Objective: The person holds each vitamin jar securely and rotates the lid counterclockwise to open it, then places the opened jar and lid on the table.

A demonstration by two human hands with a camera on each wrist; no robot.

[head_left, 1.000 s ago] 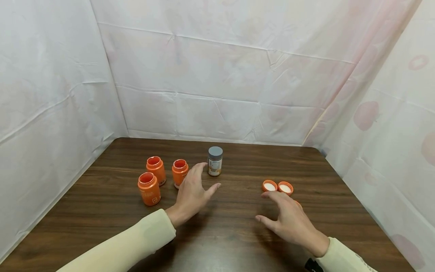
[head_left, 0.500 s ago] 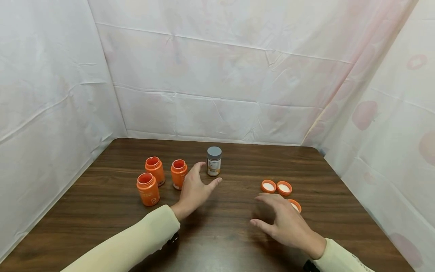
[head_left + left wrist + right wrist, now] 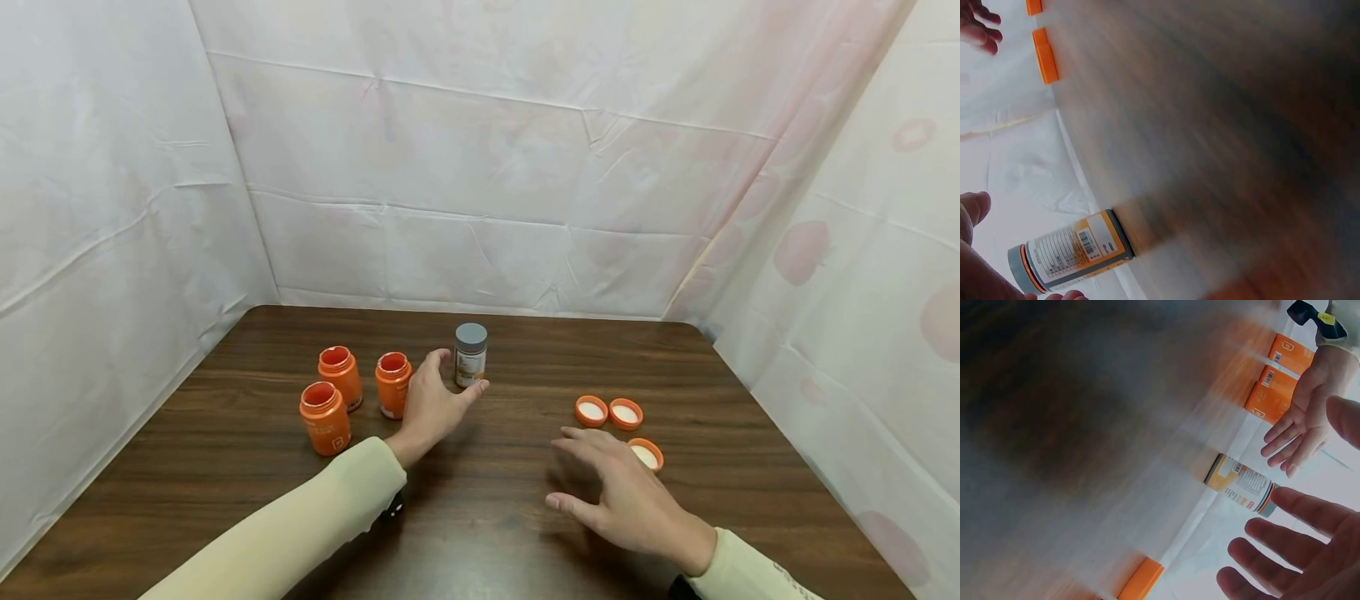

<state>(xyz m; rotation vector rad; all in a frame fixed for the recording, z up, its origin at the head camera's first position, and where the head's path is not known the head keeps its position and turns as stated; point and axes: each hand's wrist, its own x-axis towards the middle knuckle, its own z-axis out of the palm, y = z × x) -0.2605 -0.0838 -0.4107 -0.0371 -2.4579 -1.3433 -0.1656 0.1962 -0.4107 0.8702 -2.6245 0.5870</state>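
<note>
Three lidless orange jars [image 3: 327,427] left of the left hand [image 3: 431,406] — fingers [image 3: 433,365] spread, empty, grey-capped jar [image 3: 471,355] just past them — right hand [image 3: 624,497] same, round white-lined caps [image 3: 625,414] near its fingertips [image 3: 568,433]

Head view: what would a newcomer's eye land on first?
Three uncapped orange jars stand out first, bright against the dark table, on its left side. Next come three orange lids with white insides, by the right hand. Between these groups, a grey-capped jar stands upright, with the left hand close to it.
</note>
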